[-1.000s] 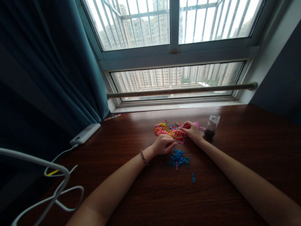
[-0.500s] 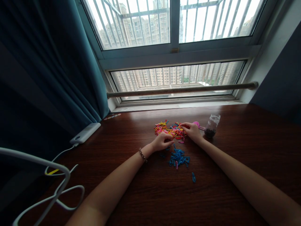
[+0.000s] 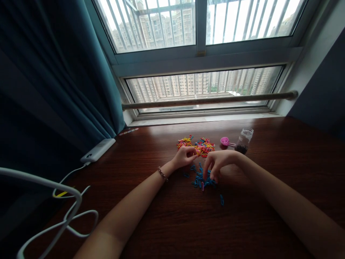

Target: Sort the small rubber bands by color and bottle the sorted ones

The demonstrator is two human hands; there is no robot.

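A heap of mixed coloured small bands (image 3: 199, 145) lies on the dark wooden table (image 3: 172, 223) near the window. In front of it lies a smaller pile of blue bands (image 3: 201, 180), with one pink band in it. My left hand (image 3: 184, 156) rests at the near left edge of the mixed heap, fingers curled and pinched together. My right hand (image 3: 218, 163) hovers over the blue pile with fingertips pointing down and pinched; what they hold is too small to make out. A single blue band (image 3: 221, 200) lies apart, nearer to me.
A small glass jar (image 3: 244, 141) with dark contents stands right of the heap, a pink lid (image 3: 224, 141) beside it. A white power bank (image 3: 97, 150) with a white cable (image 3: 67, 212) lies at the left by the teal curtain (image 3: 54, 72). The window sill runs behind.
My right hand has moved from the far side of the mixed heap back toward me, over the blue pile. My left hand shifted slightly up to the heap's edge.
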